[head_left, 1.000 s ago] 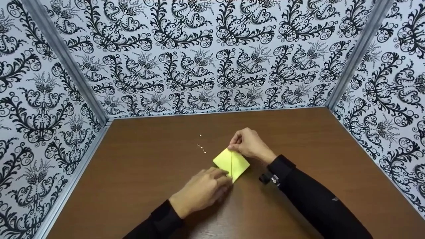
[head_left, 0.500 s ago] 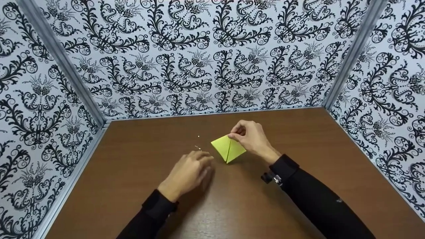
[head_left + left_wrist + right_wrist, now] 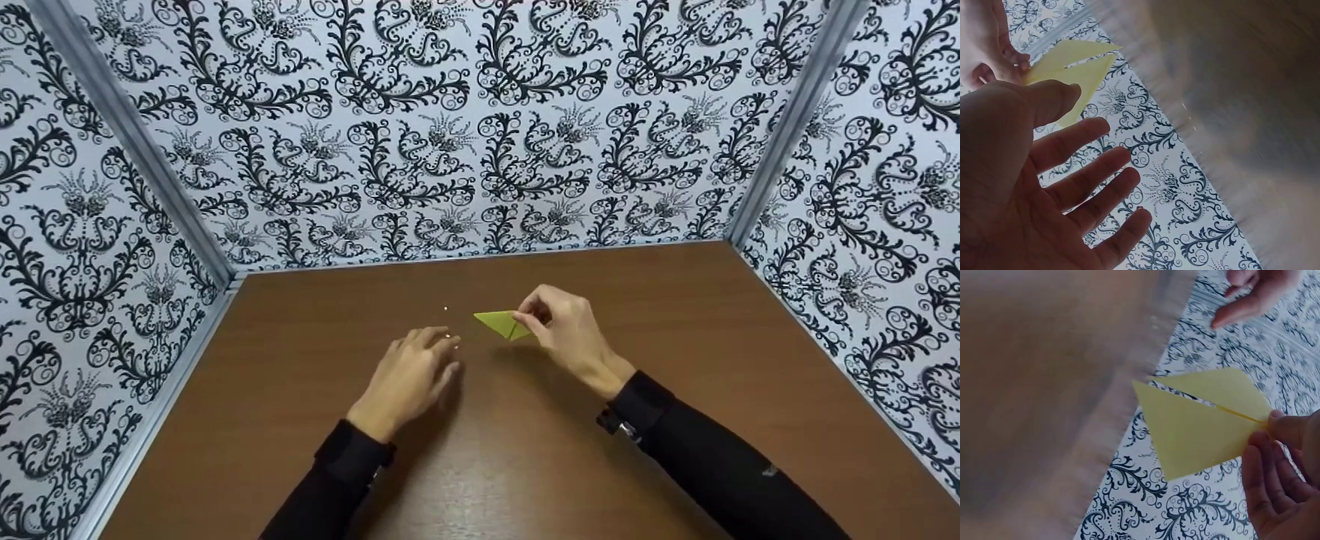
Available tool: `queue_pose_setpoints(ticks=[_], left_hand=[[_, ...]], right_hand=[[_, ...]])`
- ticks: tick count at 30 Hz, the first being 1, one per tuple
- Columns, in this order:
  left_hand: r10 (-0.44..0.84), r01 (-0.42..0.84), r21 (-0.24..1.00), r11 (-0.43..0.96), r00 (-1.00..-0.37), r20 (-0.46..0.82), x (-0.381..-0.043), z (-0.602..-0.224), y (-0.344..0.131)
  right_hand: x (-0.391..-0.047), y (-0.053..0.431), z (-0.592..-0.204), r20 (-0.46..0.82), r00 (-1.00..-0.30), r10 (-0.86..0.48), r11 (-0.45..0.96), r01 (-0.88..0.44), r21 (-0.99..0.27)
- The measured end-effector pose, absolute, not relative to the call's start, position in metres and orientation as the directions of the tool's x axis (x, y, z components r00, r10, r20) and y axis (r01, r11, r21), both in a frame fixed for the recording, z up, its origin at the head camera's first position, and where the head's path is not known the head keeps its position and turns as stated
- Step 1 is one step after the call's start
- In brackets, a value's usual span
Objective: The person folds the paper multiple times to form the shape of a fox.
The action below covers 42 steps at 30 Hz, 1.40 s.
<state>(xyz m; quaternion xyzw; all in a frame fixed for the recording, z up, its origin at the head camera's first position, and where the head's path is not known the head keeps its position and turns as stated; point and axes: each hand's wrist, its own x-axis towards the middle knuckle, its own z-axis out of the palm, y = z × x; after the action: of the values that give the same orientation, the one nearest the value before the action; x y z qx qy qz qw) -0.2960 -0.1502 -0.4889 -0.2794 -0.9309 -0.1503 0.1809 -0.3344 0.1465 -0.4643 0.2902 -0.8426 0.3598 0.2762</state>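
Observation:
A folded yellow paper (image 3: 495, 322) hangs above the table from my right hand (image 3: 574, 334), whose thumb and fingers pinch its top corner. The right wrist view shows the paper (image 3: 1202, 422) as a diamond, with a slit between two flaps running from the pinched corner to the opposite tip. To the left of it, my left hand (image 3: 405, 379) is apart from the paper, palm toward the table. Its fingers (image 3: 1095, 174) are spread and hold nothing in the left wrist view.
A few tiny white bits (image 3: 448, 336) lie on the brown wooden table (image 3: 480, 465) by the left fingertips. Patterned black-and-white panels (image 3: 420, 135) stand behind the table and on both sides, joined by grey metal posts (image 3: 795, 127).
My left hand has let go of the paper and moved left. The right hand has lifted the paper off the table, and its face now appears tilted and foreshortened in the head view.

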Motion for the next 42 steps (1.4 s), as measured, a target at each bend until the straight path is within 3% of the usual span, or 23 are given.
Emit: queue_pose_setpoints(ticks=[8, 14, 25, 32, 42], left_hand=[[0.437, 0.545, 0.166, 0.822, -0.789, 0.432, -0.301, -0.493, -0.157], [0.416, 0.520, 0.168, 0.838, -0.806, 0.420, -0.305, -0.495, -0.161], [0.437, 0.548, 0.230, 0.804, -0.807, 0.397, -0.305, -0.495, -0.160], [0.465, 0.566, 0.246, 0.787, -0.806, 0.366, -0.302, -0.499, -0.153], [0.604, 0.704, 0.178, 0.687, -0.690, 0.399, -0.290, -0.503, -0.131]], right_hand=[[-0.324, 0.147, -0.490, 0.754, -0.522, -0.399, 0.570, -0.785, -0.242], [-0.310, 0.147, -0.500, 0.749, -0.468, -0.468, 0.588, -0.798, -0.131], [-0.286, 0.146, -0.509, 0.529, -0.582, -0.617, 0.593, -0.786, -0.174], [-0.279, 0.143, -0.510, 0.413, -0.610, -0.676, 0.591, -0.784, -0.192], [-0.273, 0.141, -0.508, 0.337, -0.637, -0.693, 0.609, -0.768, -0.199]])
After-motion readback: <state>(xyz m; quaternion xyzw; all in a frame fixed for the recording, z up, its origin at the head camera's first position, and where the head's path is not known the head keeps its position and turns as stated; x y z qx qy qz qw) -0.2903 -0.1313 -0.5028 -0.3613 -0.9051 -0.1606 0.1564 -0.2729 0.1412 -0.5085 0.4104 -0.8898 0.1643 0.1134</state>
